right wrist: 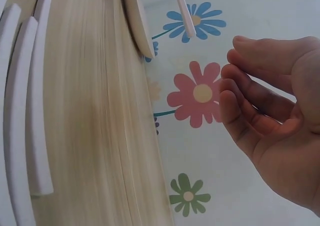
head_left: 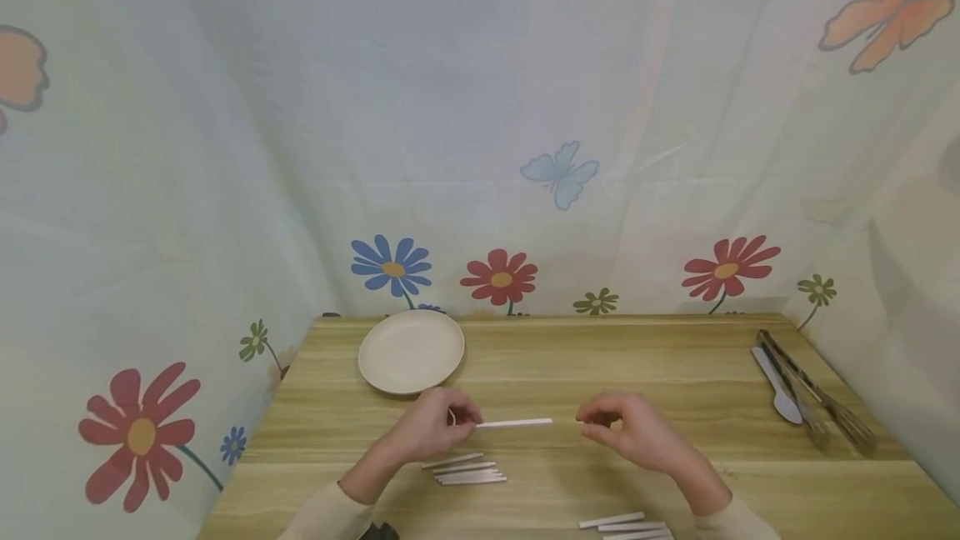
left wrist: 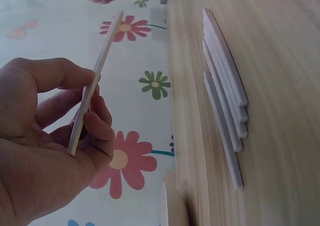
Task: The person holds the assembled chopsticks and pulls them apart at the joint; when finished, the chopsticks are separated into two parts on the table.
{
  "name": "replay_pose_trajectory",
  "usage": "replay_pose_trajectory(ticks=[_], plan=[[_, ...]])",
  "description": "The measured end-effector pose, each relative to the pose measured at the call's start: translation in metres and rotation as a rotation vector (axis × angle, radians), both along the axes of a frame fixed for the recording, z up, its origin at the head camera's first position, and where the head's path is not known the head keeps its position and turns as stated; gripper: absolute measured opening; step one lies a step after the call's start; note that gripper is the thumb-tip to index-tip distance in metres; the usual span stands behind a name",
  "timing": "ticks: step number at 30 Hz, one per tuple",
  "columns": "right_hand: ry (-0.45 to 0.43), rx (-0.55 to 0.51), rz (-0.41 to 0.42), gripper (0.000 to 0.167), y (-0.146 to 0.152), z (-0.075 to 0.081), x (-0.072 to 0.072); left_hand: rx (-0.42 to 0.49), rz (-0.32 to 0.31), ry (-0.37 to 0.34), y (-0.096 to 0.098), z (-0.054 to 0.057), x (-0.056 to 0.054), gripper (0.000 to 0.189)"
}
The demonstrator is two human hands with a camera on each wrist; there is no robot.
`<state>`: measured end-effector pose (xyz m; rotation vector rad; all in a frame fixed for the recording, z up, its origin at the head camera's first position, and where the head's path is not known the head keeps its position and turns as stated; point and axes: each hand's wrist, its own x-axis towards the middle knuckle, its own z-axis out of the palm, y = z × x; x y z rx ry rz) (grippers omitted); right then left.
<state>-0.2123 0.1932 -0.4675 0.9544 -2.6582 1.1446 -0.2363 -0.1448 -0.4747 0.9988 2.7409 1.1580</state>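
My left hand (head_left: 433, 425) pinches a thin white stick (head_left: 517, 422) near one end, between thumb and fingers above the table. In the left wrist view the stick (left wrist: 105, 48) slants upward, its lower end against the palm. Across from its free end is my right hand (head_left: 633, 433), apart from it. The right hand (right wrist: 272, 108) has loosely bent fingers and holds nothing. Several similar sticks (head_left: 468, 478) lie side by side below the left hand. Another group of white sticks (head_left: 632, 527) lies at the front edge of the head view, below the right hand.
A round cream plate (head_left: 411, 352) sits at the back left of the wooden table (head_left: 585, 365). At the right lie a light-coloured spoon (head_left: 784, 405) and a whisk (head_left: 851, 425), among other long utensils. A flowered curtain (head_left: 450, 107) hangs behind and around.
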Motion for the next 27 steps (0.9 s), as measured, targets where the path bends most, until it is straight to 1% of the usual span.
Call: replay_pose_trajectory(ticks=[8,16,21,27], plan=[[0.040,-0.024,-0.015,0.011,-0.009,0.004,-0.005,0.003,-0.013,0.001,0.007,0.006,0.002,0.010],[0.048,-0.056,0.016,0.011,-0.018,0.007,-0.007,0.010,-0.030,0.003,0.014,0.007,0.003,0.008],[0.051,-0.068,0.020,0.010,-0.021,0.008,-0.007,0.018,-0.035,0.025,0.018,0.007,0.003,0.009],[0.064,-0.077,0.030,0.010,-0.022,0.009,-0.008,0.013,-0.057,0.050,0.023,0.011,0.002,0.008]])
